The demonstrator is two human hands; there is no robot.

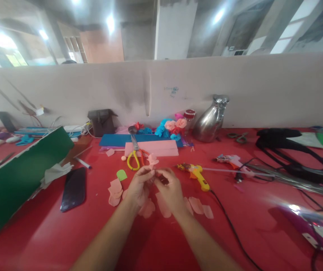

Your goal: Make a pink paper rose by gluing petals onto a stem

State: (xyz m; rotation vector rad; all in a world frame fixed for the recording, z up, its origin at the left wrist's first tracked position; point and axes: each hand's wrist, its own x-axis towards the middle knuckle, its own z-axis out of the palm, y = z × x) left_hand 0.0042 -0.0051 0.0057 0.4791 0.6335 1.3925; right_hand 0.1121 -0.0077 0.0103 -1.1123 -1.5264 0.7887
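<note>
My left hand and my right hand meet over the middle of the red table, both closed in a pinch on a small pink paper flower. Its petals stick up above my fingertips; the base is hidden between them. Cut pink paper petals lie left of my hands, and more pink petals lie to the right and below. A green petal-shaped piece rests near the left pile. Just beyond my hands are scissors with yellow and orange handles. A yellow glue gun lies to the right.
A phone and a green board stand to the left. Behind are folded pink paper, finished paper flowers and a steel jug. A second glue gun, cords and a purple iron-like appliance occupy the right.
</note>
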